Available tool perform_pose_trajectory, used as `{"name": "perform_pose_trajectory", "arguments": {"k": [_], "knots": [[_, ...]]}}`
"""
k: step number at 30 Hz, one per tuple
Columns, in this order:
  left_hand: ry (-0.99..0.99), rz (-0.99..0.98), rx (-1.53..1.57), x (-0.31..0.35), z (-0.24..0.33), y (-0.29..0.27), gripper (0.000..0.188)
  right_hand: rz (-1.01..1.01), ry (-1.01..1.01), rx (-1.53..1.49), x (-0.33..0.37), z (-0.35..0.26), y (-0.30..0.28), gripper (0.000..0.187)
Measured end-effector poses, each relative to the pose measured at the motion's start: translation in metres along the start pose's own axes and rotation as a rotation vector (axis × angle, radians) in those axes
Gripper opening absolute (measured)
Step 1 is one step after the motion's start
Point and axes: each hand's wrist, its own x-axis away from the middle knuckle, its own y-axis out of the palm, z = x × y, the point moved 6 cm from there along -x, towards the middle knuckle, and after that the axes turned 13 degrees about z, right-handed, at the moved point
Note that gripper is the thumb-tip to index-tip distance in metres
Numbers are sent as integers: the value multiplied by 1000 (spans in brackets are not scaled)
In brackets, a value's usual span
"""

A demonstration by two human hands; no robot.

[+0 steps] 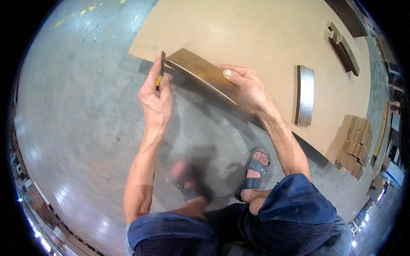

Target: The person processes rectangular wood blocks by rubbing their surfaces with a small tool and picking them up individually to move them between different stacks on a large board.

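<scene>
My left hand [156, 96] is closed around a slim dark tool with a yellow part [160, 72], which looks like a utility knife. It stands upright beside the left end of a short brown wood-look plank [192, 68]. My right hand [247, 87] grips that plank near its other end, thumb on the top face. The plank is held at a slant over the near edge of a large tan board [247, 32]. Whether the tool touches the plank's end, I cannot tell.
On the board lie a dark plank with a shiny face [306, 96], a few joined dark strips [344, 49] and a stack of small brown pieces [356, 143]. Below are the grey floor [77, 128] and my sandalled feet [254, 170]. A dark plank [348, 17] lies at the far right.
</scene>
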Motion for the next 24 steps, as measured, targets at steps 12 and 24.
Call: {"name": "perform_pose_trajectory", "arguments": {"k": [12, 24], "knots": [[373, -89, -272, 46, 31, 24, 64, 24, 22, -13, 2, 2, -3, 40], [458, -193, -250, 73, 64, 16, 71, -37, -48, -65, -1, 1, 3, 41]]}}
